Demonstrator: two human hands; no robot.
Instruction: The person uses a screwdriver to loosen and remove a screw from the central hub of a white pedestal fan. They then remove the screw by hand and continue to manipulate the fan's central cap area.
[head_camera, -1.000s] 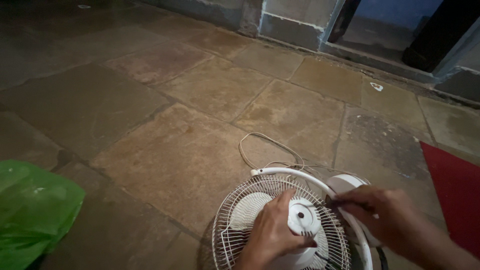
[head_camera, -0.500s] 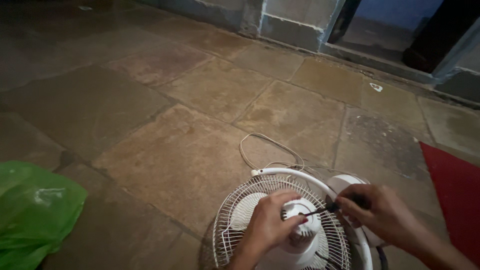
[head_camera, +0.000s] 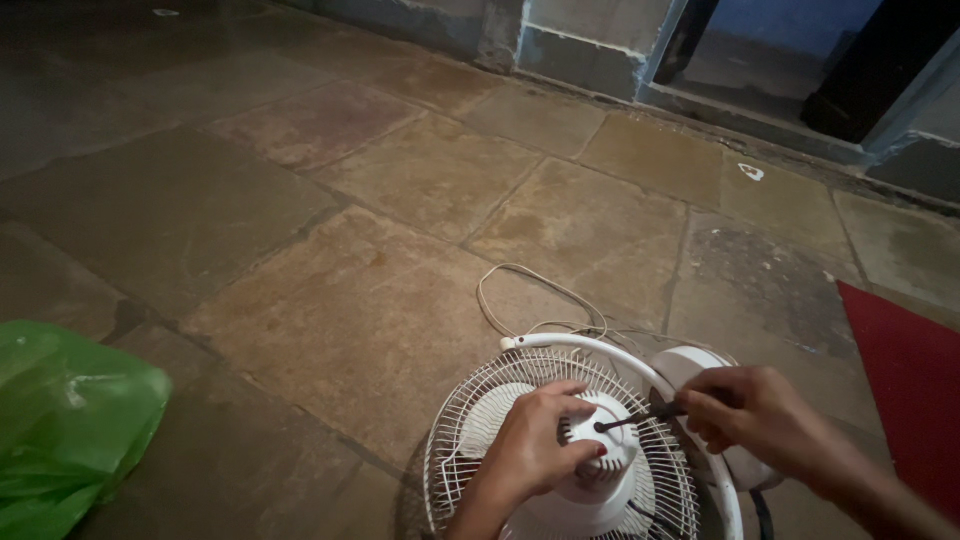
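A white electric fan (head_camera: 520, 395) lies on the stone floor at the bottom of the head view, its wire grille facing up. My left hand (head_camera: 535, 445) grips the white motor hub (head_camera: 615, 450) at the grille's middle. My right hand (head_camera: 755, 415) holds a thin dark screwdriver (head_camera: 640, 417) whose tip points left at the hub. The fan's round white base (head_camera: 690, 365) lies behind my right hand, partly hidden by it.
The fan's white cord (head_camera: 530, 295) loops on the stone slabs just beyond the grille. A green plastic bag (head_camera: 70, 420) lies at the lower left. A red mat (head_camera: 905, 390) lies at the right edge. A step and doorway (head_camera: 760, 60) run along the far side.
My left hand has closed tighter around the hub. My right hand has brought the screwdriver tip in to the hub. The fan has not moved.
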